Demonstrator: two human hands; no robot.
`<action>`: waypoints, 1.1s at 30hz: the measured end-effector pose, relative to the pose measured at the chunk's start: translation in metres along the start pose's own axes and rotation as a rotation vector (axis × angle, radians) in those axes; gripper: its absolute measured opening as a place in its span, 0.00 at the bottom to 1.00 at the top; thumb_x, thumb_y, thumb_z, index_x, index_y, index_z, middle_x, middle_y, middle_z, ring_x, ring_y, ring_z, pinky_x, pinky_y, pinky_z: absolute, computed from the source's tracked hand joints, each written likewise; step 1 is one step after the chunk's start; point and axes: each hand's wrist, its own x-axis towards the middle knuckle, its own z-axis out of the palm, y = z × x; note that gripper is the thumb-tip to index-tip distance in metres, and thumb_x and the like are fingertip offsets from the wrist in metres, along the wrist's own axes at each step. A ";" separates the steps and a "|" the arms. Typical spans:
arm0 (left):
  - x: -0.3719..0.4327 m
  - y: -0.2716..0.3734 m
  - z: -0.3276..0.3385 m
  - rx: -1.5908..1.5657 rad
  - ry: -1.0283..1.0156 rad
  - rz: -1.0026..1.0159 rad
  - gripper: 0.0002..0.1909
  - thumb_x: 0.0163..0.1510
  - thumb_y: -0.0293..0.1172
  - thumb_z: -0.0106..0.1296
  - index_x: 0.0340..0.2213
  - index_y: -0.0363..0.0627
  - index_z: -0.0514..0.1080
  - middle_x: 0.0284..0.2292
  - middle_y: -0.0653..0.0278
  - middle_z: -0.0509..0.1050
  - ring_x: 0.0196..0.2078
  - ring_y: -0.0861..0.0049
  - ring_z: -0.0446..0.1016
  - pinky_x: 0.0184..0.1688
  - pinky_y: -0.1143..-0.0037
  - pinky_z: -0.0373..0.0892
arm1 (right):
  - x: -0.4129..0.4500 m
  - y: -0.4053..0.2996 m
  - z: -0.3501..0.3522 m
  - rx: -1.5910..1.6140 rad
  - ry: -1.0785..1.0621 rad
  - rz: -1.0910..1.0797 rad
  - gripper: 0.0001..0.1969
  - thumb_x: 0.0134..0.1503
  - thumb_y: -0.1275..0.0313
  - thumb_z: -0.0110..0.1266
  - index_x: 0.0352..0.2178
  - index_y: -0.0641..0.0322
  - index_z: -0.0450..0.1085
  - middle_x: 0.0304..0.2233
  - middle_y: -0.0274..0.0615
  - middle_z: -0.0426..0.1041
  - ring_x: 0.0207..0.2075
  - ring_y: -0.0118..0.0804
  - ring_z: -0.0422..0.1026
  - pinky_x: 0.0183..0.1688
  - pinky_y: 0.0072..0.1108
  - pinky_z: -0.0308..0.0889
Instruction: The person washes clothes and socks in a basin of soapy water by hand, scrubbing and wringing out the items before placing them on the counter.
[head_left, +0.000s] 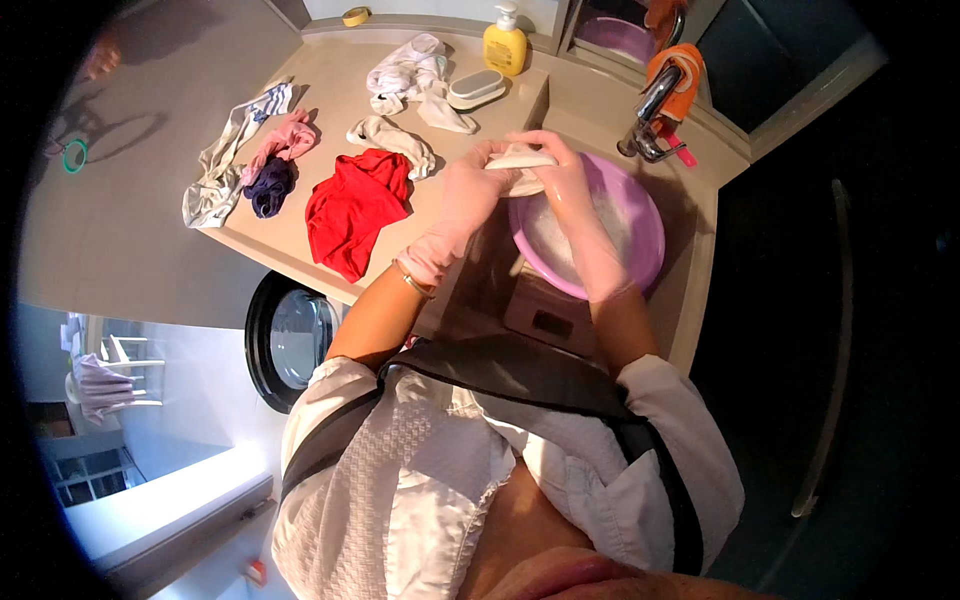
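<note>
Both of my hands wear thin pale pink gloves and are raised at the near left rim of a purple plastic basin (651, 225). My left hand (472, 184) grips one side of a small white cloth item (525, 159), perhaps a sock. Its other side is held by my right hand (566, 176), whose glove looks wet. The cloth is bunched, so its shape is partly hidden by my fingers. Below my right wrist, foamy water (611, 217) lies in the basin, which sits in the sink.
Left on the counter lie a red cloth (356, 210), an off-white sock (394, 142), white garments (409, 71), and pink (281, 142) and navy (270, 187) pieces. A scrub brush (478, 88) and yellow pump bottle (505, 45) stand behind. An orange cloth (682, 82) hangs on the faucet (652, 112).
</note>
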 end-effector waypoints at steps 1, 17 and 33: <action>0.000 0.002 0.004 -0.061 0.000 0.076 0.15 0.43 0.28 0.55 0.36 0.40 0.71 0.25 0.53 0.75 0.29 0.71 0.76 0.32 0.77 0.69 | 0.004 0.003 -0.004 -0.275 0.101 -0.010 0.19 0.45 0.86 0.44 0.41 0.60 0.67 0.32 0.38 0.71 0.37 0.28 0.68 0.41 0.18 0.63; -0.009 0.012 -0.035 -0.514 -0.610 -0.187 0.16 0.57 0.38 0.38 0.31 0.36 0.67 0.12 0.66 0.64 0.12 0.83 0.61 0.13 0.82 0.55 | -0.016 -0.020 0.010 -0.075 0.071 -0.050 0.10 0.57 0.69 0.44 0.34 0.62 0.71 0.34 0.33 0.71 0.38 0.22 0.67 0.38 0.14 0.61; -0.028 0.004 -0.032 -1.024 -1.035 -0.049 0.25 0.59 0.44 0.37 0.49 0.36 0.59 0.38 0.58 0.71 0.29 0.73 0.71 0.22 0.80 0.65 | -0.020 -0.046 0.005 0.371 -0.336 -0.068 0.16 0.54 0.70 0.51 0.44 0.65 0.63 0.43 0.38 0.68 0.41 0.26 0.67 0.44 0.18 0.63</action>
